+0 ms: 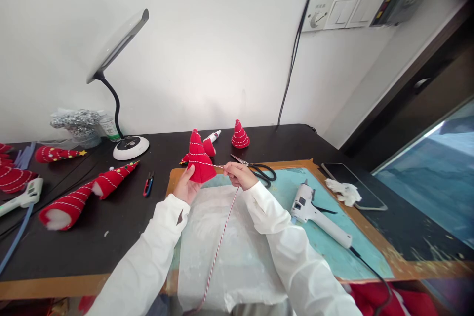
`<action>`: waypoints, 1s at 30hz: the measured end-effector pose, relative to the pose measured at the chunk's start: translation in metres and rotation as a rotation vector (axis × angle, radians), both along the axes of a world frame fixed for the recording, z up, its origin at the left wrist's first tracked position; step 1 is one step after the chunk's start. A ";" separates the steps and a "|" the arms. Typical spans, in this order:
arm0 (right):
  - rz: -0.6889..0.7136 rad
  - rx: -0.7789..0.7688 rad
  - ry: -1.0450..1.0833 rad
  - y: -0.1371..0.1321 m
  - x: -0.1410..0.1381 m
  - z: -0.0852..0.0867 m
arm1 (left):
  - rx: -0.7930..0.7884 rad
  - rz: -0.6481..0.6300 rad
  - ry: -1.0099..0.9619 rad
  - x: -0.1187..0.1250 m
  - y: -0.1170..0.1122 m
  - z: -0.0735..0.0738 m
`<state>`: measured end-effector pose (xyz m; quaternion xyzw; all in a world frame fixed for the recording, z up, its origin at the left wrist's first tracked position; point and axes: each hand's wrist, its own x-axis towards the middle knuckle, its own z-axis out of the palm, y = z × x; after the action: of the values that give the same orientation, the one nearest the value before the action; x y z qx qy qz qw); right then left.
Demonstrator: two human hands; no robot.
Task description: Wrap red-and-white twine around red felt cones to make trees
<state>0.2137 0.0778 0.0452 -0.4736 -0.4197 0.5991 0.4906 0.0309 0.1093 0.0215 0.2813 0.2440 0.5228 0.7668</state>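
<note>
Left hand (pixel 186 185) cupped, fingers curled against the base of a red felt cone (pixel 200 159), holding it upright above the mat. Right hand (pixel 240 175) closed in a pinch on red-and-white twine (pixel 222 230); the twine wraps around the cone, runs to the pinch and hangs down across a crinkled white plastic sheet (pixel 225 252). Both sleeves white.

Just behind the right hand, black-handled scissors (pixel 256 170) lie open on the teal mat (pixel 333 239), which has a cardboard border. A white hot glue gun (pixel 314 215) lies on the mat, its black cord trailing toward the bottom edge. Crumpled white cloth (pixel 343 192) sits on a black phone (pixel 351 185).

Black desk (pixel 79 252) holds more: a small stitched red cone (pixel 240 135), a white glue tube (pixel 212 136), red felt rolls with white filling (pixel 66 206), small blue-and-black snips (pixel 148 184), a second glue gun (pixel 22 196). Farther back stands a white gooseneck lamp (pixel 119 44), beside a bag of silver tinsel (pixel 76 123).
</note>
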 end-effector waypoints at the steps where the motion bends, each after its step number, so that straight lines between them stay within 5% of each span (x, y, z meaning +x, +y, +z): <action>1: 0.001 -0.009 -0.013 0.000 -0.001 -0.001 | -0.022 -0.020 -0.021 0.001 -0.002 0.001; 9: 0.024 0.081 -0.044 0.002 -0.008 -0.009 | -0.226 -0.201 -0.163 0.006 -0.013 0.007; 15: 0.116 0.226 -0.102 0.001 -0.010 -0.014 | -0.205 -0.294 -0.144 0.003 -0.010 0.005; 24: 0.087 0.281 -0.053 -0.003 -0.007 -0.010 | -0.241 -0.163 -0.131 0.002 -0.008 0.003; 30: 0.036 0.251 -0.092 -0.002 -0.011 -0.010 | -0.224 -0.203 -0.118 0.003 -0.011 0.007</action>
<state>0.2028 0.0761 0.0349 -0.4279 -0.5218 0.5281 0.5155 0.0343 0.0979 0.0286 0.1860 0.2254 0.4277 0.8554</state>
